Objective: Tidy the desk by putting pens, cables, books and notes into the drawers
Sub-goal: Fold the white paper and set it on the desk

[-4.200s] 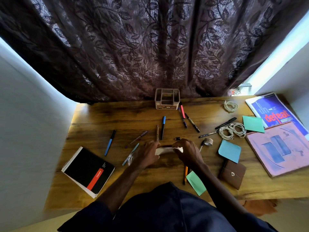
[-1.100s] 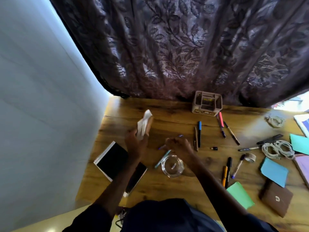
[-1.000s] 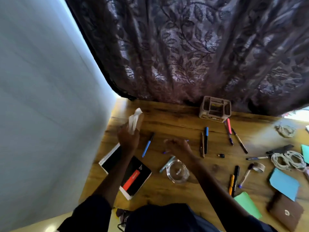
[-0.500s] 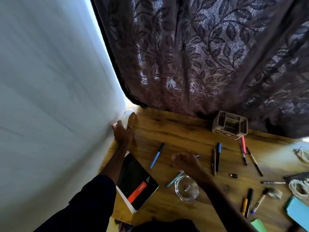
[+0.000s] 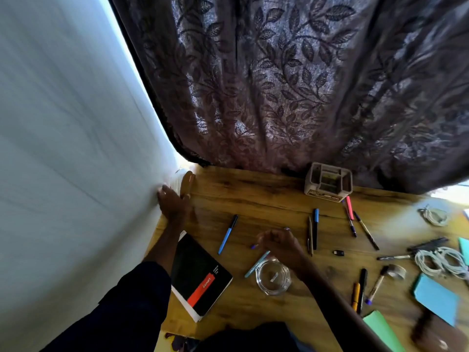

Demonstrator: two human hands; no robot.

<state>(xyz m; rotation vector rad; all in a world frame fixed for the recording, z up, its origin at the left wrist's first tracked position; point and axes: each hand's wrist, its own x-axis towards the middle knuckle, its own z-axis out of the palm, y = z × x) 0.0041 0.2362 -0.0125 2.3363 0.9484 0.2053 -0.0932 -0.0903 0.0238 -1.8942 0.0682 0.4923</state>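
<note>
Left hand: the left hand (image 5: 175, 203) reached to ten o'clock at the far corner of the wooden surface (image 5: 253, 196), its grip clamped on a folded white paper (image 5: 177, 181) against the pale wall (image 5: 71, 148).
Notebook: a black spiral notebook with a red stripe (image 5: 200, 276) lay at seven o'clock, just beside the left forearm.
Blue pen: a blue-and-black pen (image 5: 228, 233) lay between both hands.
Right hand: the right hand (image 5: 279, 243) hovered loosely curled at centre; whether its grip held anything, I cannot tell.
Glass dish: a clear glass dish (image 5: 273, 276) sat just below it, touching a light-blue pen (image 5: 256, 264).
Organiser: a beige plastic organiser (image 5: 328, 181) stood at one o'clock by the dark leaf-patterned curtain (image 5: 279, 85).
Cables: coiled white cables (image 5: 442, 261) lay at three o'clock.
</note>
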